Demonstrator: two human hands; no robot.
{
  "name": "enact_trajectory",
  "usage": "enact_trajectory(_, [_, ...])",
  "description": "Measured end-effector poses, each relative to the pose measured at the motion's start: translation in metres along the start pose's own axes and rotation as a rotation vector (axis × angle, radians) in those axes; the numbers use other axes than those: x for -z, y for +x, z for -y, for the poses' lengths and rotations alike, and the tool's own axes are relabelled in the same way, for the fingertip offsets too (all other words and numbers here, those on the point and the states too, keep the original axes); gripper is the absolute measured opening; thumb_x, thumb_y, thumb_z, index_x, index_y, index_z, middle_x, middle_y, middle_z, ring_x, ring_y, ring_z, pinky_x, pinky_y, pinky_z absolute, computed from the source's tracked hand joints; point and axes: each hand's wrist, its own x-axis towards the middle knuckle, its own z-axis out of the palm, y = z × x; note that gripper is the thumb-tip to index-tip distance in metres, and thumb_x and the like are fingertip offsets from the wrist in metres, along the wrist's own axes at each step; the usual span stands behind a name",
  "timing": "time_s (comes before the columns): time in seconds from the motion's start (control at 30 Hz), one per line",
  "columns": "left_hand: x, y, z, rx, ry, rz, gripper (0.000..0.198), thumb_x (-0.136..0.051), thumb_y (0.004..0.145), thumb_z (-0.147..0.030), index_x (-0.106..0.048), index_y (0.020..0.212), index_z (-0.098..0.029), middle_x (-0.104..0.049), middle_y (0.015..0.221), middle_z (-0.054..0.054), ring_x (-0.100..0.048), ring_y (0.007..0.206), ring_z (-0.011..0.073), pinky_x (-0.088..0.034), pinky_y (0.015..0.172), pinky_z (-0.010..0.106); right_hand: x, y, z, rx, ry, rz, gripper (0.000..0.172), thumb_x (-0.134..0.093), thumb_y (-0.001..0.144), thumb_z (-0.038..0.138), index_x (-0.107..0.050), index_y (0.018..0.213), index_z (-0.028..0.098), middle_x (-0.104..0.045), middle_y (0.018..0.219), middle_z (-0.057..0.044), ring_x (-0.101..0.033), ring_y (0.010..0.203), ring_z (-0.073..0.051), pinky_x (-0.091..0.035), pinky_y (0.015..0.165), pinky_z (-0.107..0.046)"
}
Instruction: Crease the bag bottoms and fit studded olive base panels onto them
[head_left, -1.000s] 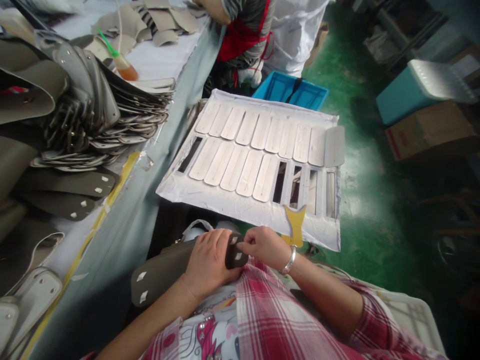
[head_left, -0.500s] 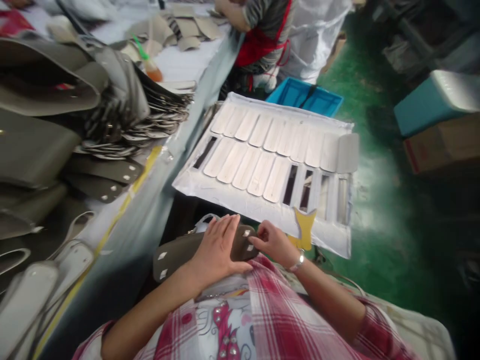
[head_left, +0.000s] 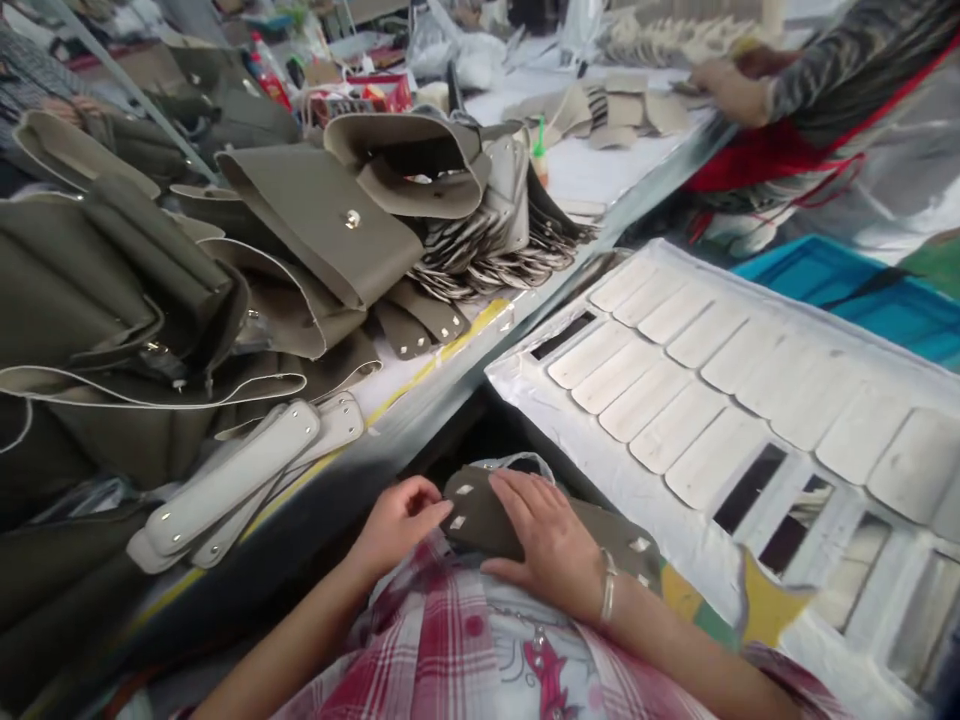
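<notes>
An olive leather strap (head_left: 487, 520) with small metal prongs lies across my lap. My right hand (head_left: 551, 545), with a bracelet on the wrist, rests flat on the strap's middle, fingers stretched out. My left hand (head_left: 397, 520) pinches the strap's left end, beside the prongs there. More prongs show at the strap's right end, past my right wrist.
On the table to the left lie piles of olive leather pieces (head_left: 315, 230) and cream handles (head_left: 232, 480). A white board (head_left: 525, 385) with cream strips (head_left: 675, 400) and a yellow scraper (head_left: 765, 605) stands to the right. Behind are a blue crate (head_left: 862, 290) and a co-worker's hand (head_left: 724, 90).
The view has swung left toward the table. The strap has turned round on my lap: my right hand now lies flat on it and my left hand pinches its end.
</notes>
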Motion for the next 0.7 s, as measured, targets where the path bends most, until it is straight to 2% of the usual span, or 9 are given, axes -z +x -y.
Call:
enact_trajectory(0.17, [0.006, 0.009, -0.003, -0.003, 0.06, 0.015, 0.032, -0.061, 0.074, -0.046, -0.06, 0.071, -0.014, -0.057, 0.062, -0.001, -0.048, 0.057, 0.012, -0.037, 0.053, 0.022, -0.017, 0.017, 0.002, -0.004, -0.038, 0.043, 0.078, -0.071, 0.068, 0.05, -0.043, 0.129, 0.009, -0.047, 0.128, -0.017, -0.043, 0.117, -0.03, -0.038, 0.1, -0.046])
enact_trajectory(0.4, [0.011, 0.017, -0.004, -0.043, 0.123, 0.088, 0.032, -0.062, 0.072, -0.045, -0.06, 0.062, -0.014, -0.056, 0.056, -0.002, -0.047, 0.053, 0.0112, -0.033, 0.05, 0.022, -0.02, 0.02, 0.004, -0.01, -0.07, 0.047, 0.075, -0.068, 0.071, 0.051, -0.043, 0.129, 0.009, -0.047, 0.128, -0.016, -0.043, 0.117, -0.029, -0.039, 0.098, -0.045])
enact_trajectory(0.7, [0.016, 0.024, -0.006, -0.087, 0.212, 0.122, 0.035, -0.061, 0.072, -0.045, -0.052, 0.055, -0.015, -0.047, 0.05, -0.004, -0.04, 0.049, 0.0096, -0.026, 0.047, 0.022, -0.021, 0.019, 0.005, -0.032, -0.059, 0.046, 0.073, -0.064, 0.074, 0.052, -0.04, 0.13, 0.012, -0.046, 0.129, -0.015, -0.043, 0.117, -0.028, -0.039, 0.098, -0.044])
